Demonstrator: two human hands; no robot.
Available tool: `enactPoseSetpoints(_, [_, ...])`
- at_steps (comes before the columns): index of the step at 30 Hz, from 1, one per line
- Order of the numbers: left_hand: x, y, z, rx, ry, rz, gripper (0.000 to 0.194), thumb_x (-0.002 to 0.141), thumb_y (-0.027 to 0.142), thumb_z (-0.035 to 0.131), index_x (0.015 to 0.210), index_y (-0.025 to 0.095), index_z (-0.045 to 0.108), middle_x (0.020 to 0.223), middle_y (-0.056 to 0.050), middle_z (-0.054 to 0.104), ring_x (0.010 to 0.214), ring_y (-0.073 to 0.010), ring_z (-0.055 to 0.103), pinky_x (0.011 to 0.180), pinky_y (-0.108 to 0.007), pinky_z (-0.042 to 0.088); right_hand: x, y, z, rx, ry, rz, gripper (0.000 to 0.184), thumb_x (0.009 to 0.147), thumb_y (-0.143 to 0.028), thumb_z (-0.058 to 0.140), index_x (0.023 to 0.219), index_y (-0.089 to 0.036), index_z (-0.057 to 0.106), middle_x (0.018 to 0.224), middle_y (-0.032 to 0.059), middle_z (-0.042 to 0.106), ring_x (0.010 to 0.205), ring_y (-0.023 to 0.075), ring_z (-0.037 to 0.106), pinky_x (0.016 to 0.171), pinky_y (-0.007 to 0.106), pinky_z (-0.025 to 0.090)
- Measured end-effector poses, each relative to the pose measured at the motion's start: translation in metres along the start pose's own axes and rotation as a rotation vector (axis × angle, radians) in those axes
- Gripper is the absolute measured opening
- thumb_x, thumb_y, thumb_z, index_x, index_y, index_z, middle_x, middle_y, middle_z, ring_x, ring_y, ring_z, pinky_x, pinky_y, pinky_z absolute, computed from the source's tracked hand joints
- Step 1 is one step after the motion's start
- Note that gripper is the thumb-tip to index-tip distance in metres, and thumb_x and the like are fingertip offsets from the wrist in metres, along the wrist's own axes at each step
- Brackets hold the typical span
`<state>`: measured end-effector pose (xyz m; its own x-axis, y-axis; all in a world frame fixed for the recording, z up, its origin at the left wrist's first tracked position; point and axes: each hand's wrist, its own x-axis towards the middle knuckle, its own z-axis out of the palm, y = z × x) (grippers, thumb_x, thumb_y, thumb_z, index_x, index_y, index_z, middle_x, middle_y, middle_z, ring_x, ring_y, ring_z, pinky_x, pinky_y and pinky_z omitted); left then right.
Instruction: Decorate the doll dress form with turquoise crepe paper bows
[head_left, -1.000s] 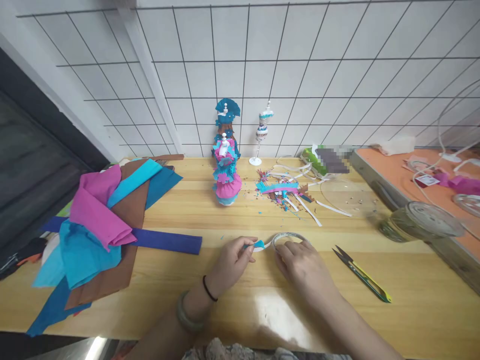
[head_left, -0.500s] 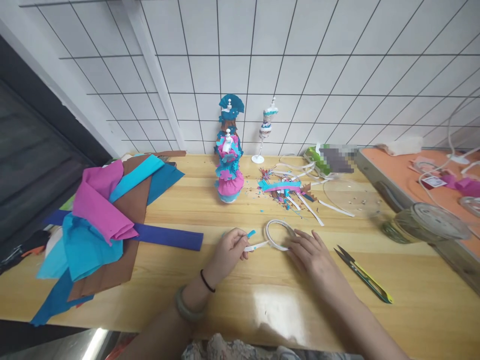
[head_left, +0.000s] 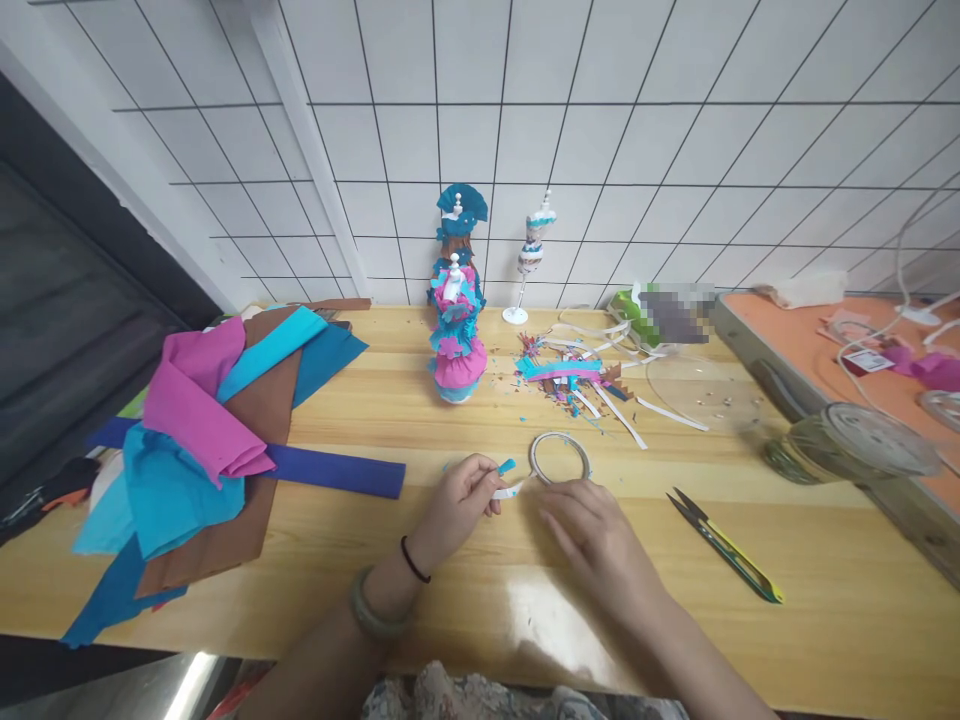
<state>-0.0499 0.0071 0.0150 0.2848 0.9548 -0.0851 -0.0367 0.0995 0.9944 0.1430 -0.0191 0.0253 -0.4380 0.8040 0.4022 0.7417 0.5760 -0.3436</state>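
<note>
My left hand (head_left: 469, 492) is closed in a pinch. A small blue piece of paper (head_left: 507, 466) sticks out above its fingertips, and a white tape strip (head_left: 510, 491) with blue specks runs out beside them. The strip leads toward a thin roll of double-sided tape (head_left: 560, 437) that lies on the table. My right hand (head_left: 592, 530) is at the near edge of the roll, palm down, with thumb and fingers apart; its fingertips overlap the rim, and whether they press on it is hard to tell. Yellow-handled thread snips (head_left: 726, 545) lie right of that hand.
Coloured crepe paper (head_left: 196, 400) is piled on the left. Paper-dressed figurines (head_left: 457, 365) and a bare-topped stand (head_left: 531, 250) are at the back. Paper scraps (head_left: 562, 372) lie behind the roll. At right are a glass jar (head_left: 847, 445) and an orange-topped surface (head_left: 787, 350).
My right hand has moved left and toward me, from the roll's right side to its near edge. My left hand keeps its pinch almost in place.
</note>
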Motion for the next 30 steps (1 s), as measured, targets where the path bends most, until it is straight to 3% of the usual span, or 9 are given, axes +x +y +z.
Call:
enactPoseSetpoints(5, [-0.003,-0.003,0.000,-0.004,-0.038,0.037,0.023,0.083,0.038,0.046,0.085,0.015,0.049,0.070,-0.001,0.057,0.059,-0.0093,0.050,0.058,-0.023,0.041,0.007,-0.022,0.009,0.028,-0.002,0.061,0.020,0.087,-0.017,0.043,0.089,-0.018,0.062,0.085,0.0076,0.065,0.080,0.0183,0.057,0.071,0.032,0.040])
enactPoseSetpoints(18, [-0.005,-0.006,0.002,0.054,-0.086,0.028,0.021,0.083,0.036,0.047,0.086,0.016,0.050,0.069,0.000,0.055,0.062,-0.0097,0.052,0.061,-0.022,0.043,0.008,-0.026,0.016,-0.045,-0.031,0.118,0.021,0.085,-0.016,0.042,0.077,-0.017,0.061,0.075,0.0067,0.062,0.075,0.0177,0.057,0.068,0.030,0.037])
enactPoseSetpoints(24, [-0.003,-0.005,0.003,-0.012,-0.068,0.002,0.024,0.082,0.039,0.048,0.083,0.015,0.050,0.072,-0.002,0.060,0.059,-0.0094,0.053,0.058,-0.023,0.044,0.005,-0.024,0.011,0.089,0.002,0.200,0.016,0.085,-0.018,0.042,0.081,-0.018,0.058,0.076,0.0047,0.063,0.070,0.0165,0.056,0.066,0.029,0.040])
enactPoseSetpoints(30, [-0.001,-0.009,0.005,-0.082,-0.062,-0.055,0.029,0.078,0.043,0.053,0.084,0.015,0.049,0.076,-0.004,0.063,0.064,-0.0118,0.058,0.059,-0.024,0.047,0.004,-0.032,0.014,0.079,0.029,0.167,0.017,0.086,-0.025,0.045,0.075,-0.017,0.056,0.067,0.0037,0.059,0.064,0.0159,0.054,0.060,0.027,0.040])
